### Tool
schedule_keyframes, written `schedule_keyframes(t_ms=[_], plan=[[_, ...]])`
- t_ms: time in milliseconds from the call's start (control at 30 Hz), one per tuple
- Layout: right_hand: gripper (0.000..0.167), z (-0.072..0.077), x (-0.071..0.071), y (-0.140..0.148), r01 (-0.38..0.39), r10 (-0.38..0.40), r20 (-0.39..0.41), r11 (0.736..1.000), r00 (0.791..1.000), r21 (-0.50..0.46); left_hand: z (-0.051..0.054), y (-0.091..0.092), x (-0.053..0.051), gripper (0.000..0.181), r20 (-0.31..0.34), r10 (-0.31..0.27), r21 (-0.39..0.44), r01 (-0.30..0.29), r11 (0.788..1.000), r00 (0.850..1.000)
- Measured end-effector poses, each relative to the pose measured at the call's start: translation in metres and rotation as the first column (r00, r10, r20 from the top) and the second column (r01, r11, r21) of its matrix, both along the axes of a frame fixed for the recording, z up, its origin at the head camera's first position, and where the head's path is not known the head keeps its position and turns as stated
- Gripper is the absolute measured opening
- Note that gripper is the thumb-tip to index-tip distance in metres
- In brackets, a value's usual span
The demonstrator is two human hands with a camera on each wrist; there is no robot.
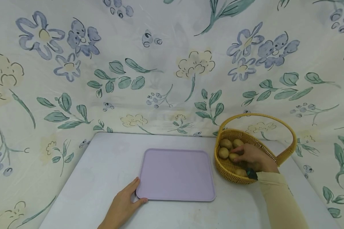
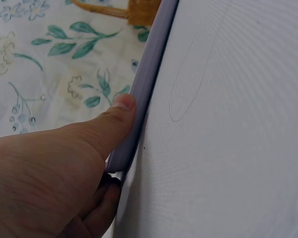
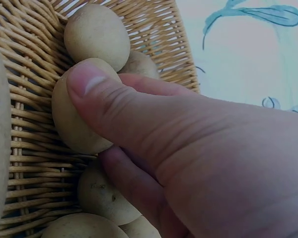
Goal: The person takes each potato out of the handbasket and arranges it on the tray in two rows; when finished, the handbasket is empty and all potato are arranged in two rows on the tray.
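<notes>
A purple tray [image 1: 176,175] lies flat on the white table. My left hand [image 1: 123,203] holds its near left corner, with the thumb along the near edge; in the left wrist view the thumb [image 2: 116,119] presses on the tray's rim [image 2: 144,79]. At the right stands a wicker basket [image 1: 229,175] with several potatoes. My right hand [image 1: 253,156] reaches inside it and grips a potato [image 1: 234,156]. The right wrist view shows the thumb and fingers of the right hand [image 3: 188,134] round this potato [image 3: 74,114], between other potatoes [image 3: 97,37]; the fingertips behind it are hidden.
The basket's tall arched handle [image 1: 258,115] rises over its far and right side. A floral cloth [image 1: 166,63] hangs behind the table [image 1: 103,165] and at both sides. A dark object [image 1: 251,174] sits at the right wrist, by the sleeve's cuff.
</notes>
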State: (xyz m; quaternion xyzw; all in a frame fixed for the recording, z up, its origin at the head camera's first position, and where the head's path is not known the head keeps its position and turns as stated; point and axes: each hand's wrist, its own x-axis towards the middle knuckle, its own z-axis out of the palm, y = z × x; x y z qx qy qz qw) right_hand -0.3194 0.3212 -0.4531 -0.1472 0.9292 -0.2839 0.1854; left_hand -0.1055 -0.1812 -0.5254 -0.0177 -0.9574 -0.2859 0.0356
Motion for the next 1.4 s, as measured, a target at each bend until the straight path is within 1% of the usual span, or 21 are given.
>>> schedule_keyframes(t_ms=[67, 167, 367, 467, 600, 767, 867, 967, 1033, 1100, 1233, 1400], plan=[[0.043, 0.0, 0.0, 0.001, -0.026, 0.027, -0.038, 0.999, 0.999, 0.037, 0.0, 0.0, 0.0, 0.089, -0.005, 0.001, 0.005, -0.001, 1.0, 1.0], [0.043, 0.0, 0.0, 0.004, -0.041, 0.046, -0.073, 0.997, 0.996, 0.072, -0.001, 0.0, 0.0, 0.09, -0.001, 0.003, 0.006, -0.003, 1.0, 1.0], [0.045, 0.001, 0.004, 0.005, -0.017, 0.02, -0.058, 0.999, 0.998, 0.05, -0.002, 0.001, 0.0, 0.089, 0.02, 0.003, 0.016, -0.003, 1.0, 1.0], [0.045, 0.004, 0.006, 0.004, -0.019, 0.024, -0.078, 0.998, 0.997, 0.057, -0.002, 0.002, 0.0, 0.089, 0.023, 0.003, 0.02, -0.003, 1.0, 1.0], [0.049, 0.01, 0.009, 0.004, -0.024, 0.034, -0.129, 0.997, 0.991, 0.075, -0.002, 0.002, 0.0, 0.089, 0.024, 0.004, 0.016, -0.004, 1.0, 1.0], [0.056, 0.019, 0.011, 0.001, -0.026, 0.038, -0.185, 0.997, 0.982, 0.067, -0.004, 0.001, 0.0, 0.089, 0.024, 0.009, 0.002, -0.009, 1.0, 1.0], [0.059, 0.024, 0.013, 0.0, -0.016, 0.028, -0.198, 0.998, 0.98, 0.061, -0.005, 0.001, 0.0, 0.089, 0.003, 0.01, -0.006, -0.01, 1.0, 1.0], [0.061, 0.029, 0.016, -0.001, 0.014, -0.001, -0.218, 0.998, 0.976, 0.058, -0.006, 0.001, 0.0, 0.089, -0.025, 0.006, -0.008, -0.006, 1.0, 1.0], [0.063, 0.032, 0.019, -0.002, 0.028, -0.014, -0.237, 0.998, 0.971, 0.059, -0.007, 0.001, 0.0, 0.089, -0.024, 0.007, -0.007, -0.007, 1.0, 1.0], [0.062, 0.036, 0.022, -0.003, 0.034, -0.022, -0.248, 0.998, 0.968, 0.047, -0.007, 0.001, 0.001, 0.09, -0.015, 0.007, -0.002, -0.007, 1.0, 1.0], [0.056, 0.044, 0.03, -0.008, 0.024, -0.015, -0.269, 0.999, 0.963, 0.031, -0.006, 0.001, 0.001, 0.091, 0.003, 0.003, 0.006, -0.003, 1.0, 1.0], [0.052, 0.053, 0.037, -0.015, 0.011, -0.007, -0.276, 1.0, 0.961, 0.013, -0.003, 0.001, 0.001, 0.089, -0.024, 0.005, 0.009, -0.005, 1.0, 1.0]])
